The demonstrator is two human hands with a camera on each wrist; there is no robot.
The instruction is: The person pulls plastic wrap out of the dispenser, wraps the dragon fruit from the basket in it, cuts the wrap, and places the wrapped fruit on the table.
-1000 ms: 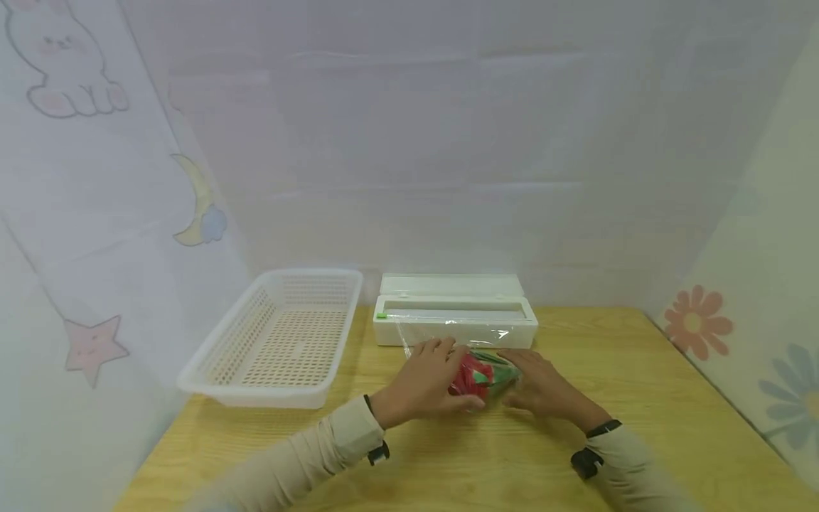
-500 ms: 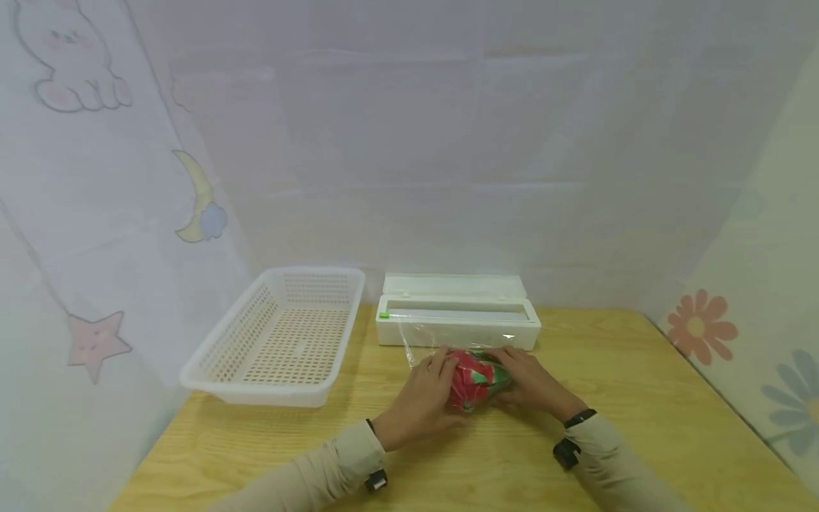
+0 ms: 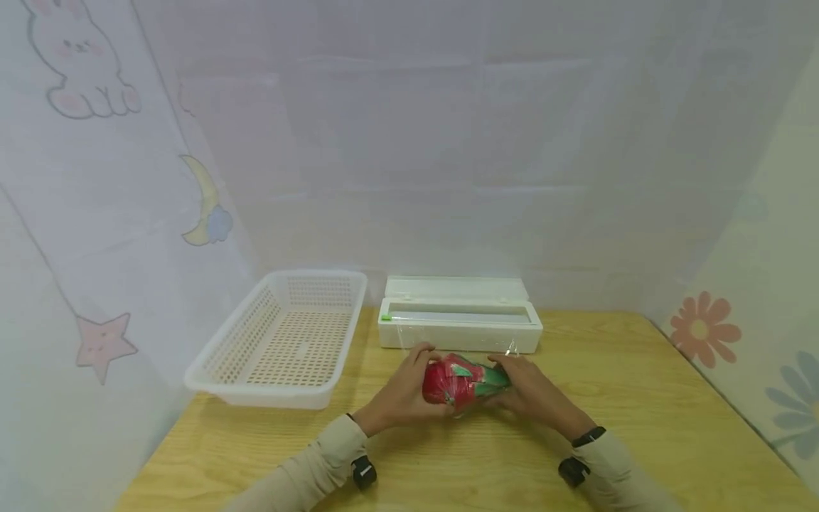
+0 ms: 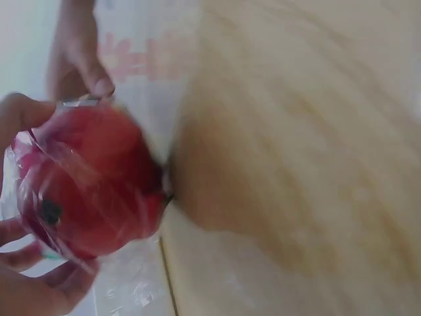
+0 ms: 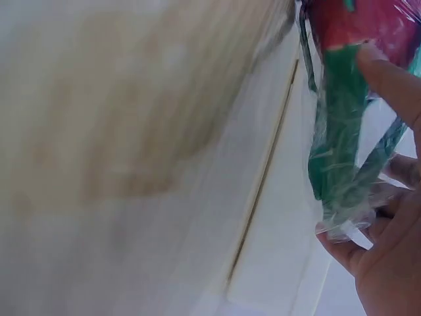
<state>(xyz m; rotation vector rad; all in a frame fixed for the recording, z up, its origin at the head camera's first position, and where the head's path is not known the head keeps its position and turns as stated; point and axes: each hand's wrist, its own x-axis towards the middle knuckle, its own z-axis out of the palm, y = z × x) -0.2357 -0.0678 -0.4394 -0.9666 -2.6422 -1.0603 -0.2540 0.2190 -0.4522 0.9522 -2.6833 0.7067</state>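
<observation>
While both hands gripped it just above the table (image 3: 640, 398), the wrapped red fruit (image 3: 448, 380) lay with its long axis left to right. Its round red end sat in the left hand (image 3: 399, 395) and its green leafy end pointed into the right hand (image 3: 534, 395). It was held just in front of the white film dispenser (image 3: 459, 323), with the basket (image 3: 281, 341) off to the left.

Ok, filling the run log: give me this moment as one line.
left hand: grips wrapped red fruit | right hand: grips its green end | film dispenser: open behind | basket: left
</observation>
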